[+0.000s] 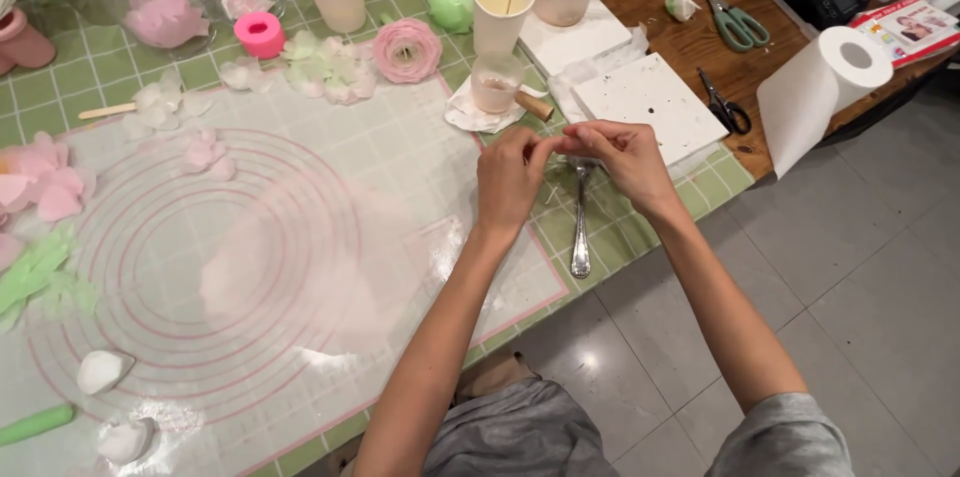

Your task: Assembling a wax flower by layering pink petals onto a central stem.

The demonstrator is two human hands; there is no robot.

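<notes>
Pale and tiny, a scrap of soft paste [556, 145] is pinched between both hands right of centre — left hand [510, 182] and right hand [625, 159] clenched fingertip to fingertip on it, above a silver metal spoon [581, 222] on the translucent silicone mat with pink rings [300, 237]. Thinning it well likely calls for light, even pressure — edges could tear.

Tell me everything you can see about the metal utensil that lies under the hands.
The shiny silver metal utensil lies flat on the green tiled table, at the translucent pink-ringed mat's right edge. Its long handle points toward the person and ends in a rounded tip. The right hand and left hand hide its head, so spoon or fork cannot be told. Neither hand touches it.
</notes>
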